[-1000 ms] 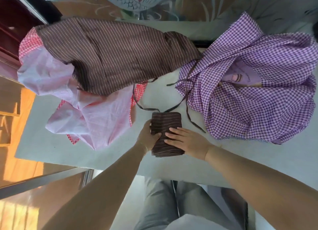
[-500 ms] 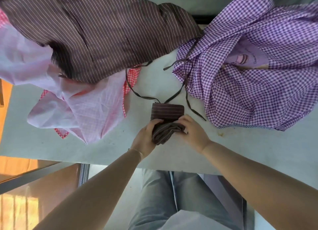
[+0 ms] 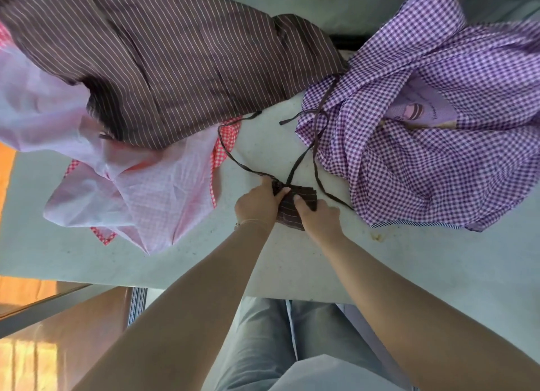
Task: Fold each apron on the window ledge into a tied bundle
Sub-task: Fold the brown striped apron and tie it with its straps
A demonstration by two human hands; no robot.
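A: Left hand (image 3: 257, 205) noted first: fingers curled round the left edge of the small folded brown striped apron (image 3: 295, 208), thumb on top near its ties (image 3: 233, 156).

B: Confirmed. Right hand (image 3: 320, 218)?

A: Fingers bent, gripping the bundle's right side and pressing it onto the counter (image 3: 292, 262).

B: Surroundings, left to right?

A: Pink-and-red checked apron (image 3: 131, 197), crumpled; large brown striped apron (image 3: 175, 69) lying partly over it; purple gingham apron (image 3: 438, 156) heaped at right, one dark tie trailing onto it.
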